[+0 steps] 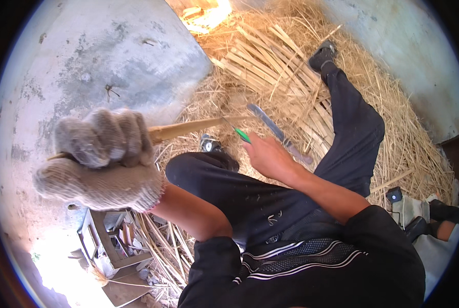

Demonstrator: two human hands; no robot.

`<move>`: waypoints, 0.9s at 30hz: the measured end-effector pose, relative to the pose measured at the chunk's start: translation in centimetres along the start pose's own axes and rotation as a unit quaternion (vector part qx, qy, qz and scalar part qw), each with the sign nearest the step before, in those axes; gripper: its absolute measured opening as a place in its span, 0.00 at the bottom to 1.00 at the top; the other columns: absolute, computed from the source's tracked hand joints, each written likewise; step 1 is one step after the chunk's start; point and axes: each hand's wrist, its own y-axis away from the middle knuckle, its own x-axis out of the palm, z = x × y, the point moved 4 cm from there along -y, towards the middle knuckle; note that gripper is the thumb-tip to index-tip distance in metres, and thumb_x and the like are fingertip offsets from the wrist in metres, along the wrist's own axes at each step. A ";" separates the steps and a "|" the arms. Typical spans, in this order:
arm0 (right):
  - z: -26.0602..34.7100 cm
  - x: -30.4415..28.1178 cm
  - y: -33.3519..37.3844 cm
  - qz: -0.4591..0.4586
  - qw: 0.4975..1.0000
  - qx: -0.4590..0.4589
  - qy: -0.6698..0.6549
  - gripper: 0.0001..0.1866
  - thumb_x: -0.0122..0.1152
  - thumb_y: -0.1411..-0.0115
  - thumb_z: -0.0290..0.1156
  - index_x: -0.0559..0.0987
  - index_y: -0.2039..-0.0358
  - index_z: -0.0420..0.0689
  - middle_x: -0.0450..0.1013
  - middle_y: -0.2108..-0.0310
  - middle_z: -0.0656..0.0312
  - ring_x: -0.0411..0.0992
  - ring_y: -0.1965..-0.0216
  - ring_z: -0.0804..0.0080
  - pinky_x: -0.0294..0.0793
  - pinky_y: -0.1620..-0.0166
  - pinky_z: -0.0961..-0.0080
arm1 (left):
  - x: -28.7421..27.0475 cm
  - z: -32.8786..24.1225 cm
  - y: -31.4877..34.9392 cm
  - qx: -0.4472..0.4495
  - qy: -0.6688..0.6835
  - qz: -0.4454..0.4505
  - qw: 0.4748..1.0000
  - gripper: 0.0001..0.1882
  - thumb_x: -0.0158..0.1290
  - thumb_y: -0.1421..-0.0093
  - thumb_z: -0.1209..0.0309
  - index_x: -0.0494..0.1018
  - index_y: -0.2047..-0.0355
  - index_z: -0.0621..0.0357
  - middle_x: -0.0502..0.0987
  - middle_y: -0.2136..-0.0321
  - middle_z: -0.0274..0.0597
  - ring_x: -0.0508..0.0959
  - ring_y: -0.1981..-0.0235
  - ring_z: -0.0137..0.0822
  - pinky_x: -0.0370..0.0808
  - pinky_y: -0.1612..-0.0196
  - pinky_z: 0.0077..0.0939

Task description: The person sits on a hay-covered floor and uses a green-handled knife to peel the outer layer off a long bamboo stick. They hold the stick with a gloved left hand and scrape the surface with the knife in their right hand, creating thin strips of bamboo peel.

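Note:
My left hand (101, 159), in a grey-beige knitted work glove, is closed round a split bamboo strip (188, 128). The strip points across to the right, and its thin far end reaches past my right hand. My bare right hand (270, 156) is wrapped round a small knife with a green handle (242, 135). Its thin blade lies against the strip near the far end. Just beyond my right hand rests a large knife (268, 123) with a long dark blade and a wooden handle, over the shavings.
Split bamboo strips (263, 59) lie in a pile on straw-like shavings (394, 123) between my legs and the wall. A worn pale wall (96, 61) rises at the left. An open wooden box (119, 262) stands lower left. Part of another person (445, 231) shows lower right.

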 end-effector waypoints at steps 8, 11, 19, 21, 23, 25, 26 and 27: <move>3.4 0.8 -0.8 -0.023 1.000 0.014 -0.001 0.16 0.49 0.33 0.39 0.69 0.61 0.35 0.73 0.79 0.39 0.72 0.77 0.36 0.71 0.73 0.50 | -0.6 -0.3 0.7 0.000 -0.147 -0.093 0.985 0.32 0.47 0.44 0.31 0.57 0.85 0.44 0.53 0.91 0.27 0.52 0.94 0.23 0.49 0.95 0.20; 1.5 1.5 -1.2 0.049 0.997 0.045 -0.031 0.16 0.49 0.33 0.38 0.68 0.59 0.35 0.73 0.80 0.39 0.73 0.76 0.36 0.72 0.72 0.50 | -0.7 -0.9 0.9 0.025 -0.173 -0.164 0.971 0.33 0.46 0.44 0.31 0.56 0.86 0.44 0.51 0.92 0.26 0.50 0.94 0.22 0.47 0.94 0.20; 3.9 1.7 -1.2 0.039 0.993 0.036 -0.101 0.16 0.48 0.33 0.37 0.68 0.58 0.34 0.71 0.83 0.39 0.73 0.76 0.35 0.73 0.71 0.50 | 0.1 -0.3 0.8 0.040 -0.159 -0.174 0.971 0.32 0.40 0.39 0.34 0.56 0.86 0.44 0.50 0.92 0.26 0.48 0.94 0.21 0.46 0.94 0.18; 2.0 2.4 -1.7 0.047 0.996 0.039 -0.064 0.16 0.48 0.33 0.37 0.68 0.59 0.34 0.71 0.83 0.39 0.73 0.77 0.35 0.73 0.71 0.50 | 0.1 -0.4 1.0 0.056 -0.208 -0.196 0.957 0.32 0.39 0.38 0.34 0.56 0.87 0.44 0.50 0.92 0.26 0.48 0.94 0.21 0.47 0.94 0.17; 1.6 2.3 -1.4 0.041 0.998 0.034 -0.030 0.16 0.48 0.33 0.37 0.68 0.59 0.34 0.71 0.83 0.39 0.73 0.77 0.36 0.73 0.71 0.50 | 0.0 -0.8 1.1 0.077 -0.273 -0.225 0.932 0.33 0.38 0.38 0.34 0.55 0.87 0.44 0.50 0.93 0.26 0.48 0.94 0.21 0.47 0.94 0.17; 5.0 0.3 -0.5 0.045 0.994 -0.030 -0.093 0.15 0.48 0.33 0.36 0.68 0.59 0.34 0.72 0.83 0.39 0.73 0.77 0.36 0.73 0.71 0.50 | -0.6 -1.0 1.1 0.071 -0.263 -0.211 0.939 0.33 0.37 0.38 0.34 0.54 0.88 0.44 0.49 0.93 0.26 0.49 0.94 0.21 0.47 0.94 0.17; 6.2 -0.3 0.0 0.047 0.989 -0.060 -0.123 0.15 0.48 0.33 0.36 0.68 0.59 0.34 0.72 0.83 0.40 0.73 0.77 0.36 0.74 0.71 0.50 | -0.6 -0.9 1.2 0.067 -0.256 -0.205 0.942 0.33 0.37 0.37 0.34 0.54 0.88 0.44 0.49 0.92 0.26 0.49 0.94 0.21 0.47 0.94 0.17; 6.6 -0.3 0.2 0.034 0.991 -0.076 -0.106 0.15 0.49 0.34 0.36 0.68 0.59 0.34 0.73 0.82 0.40 0.73 0.78 0.37 0.73 0.72 0.50 | -0.4 -0.8 1.1 0.062 -0.243 -0.198 0.947 0.33 0.37 0.38 0.34 0.54 0.88 0.44 0.49 0.92 0.26 0.49 0.94 0.21 0.47 0.94 0.17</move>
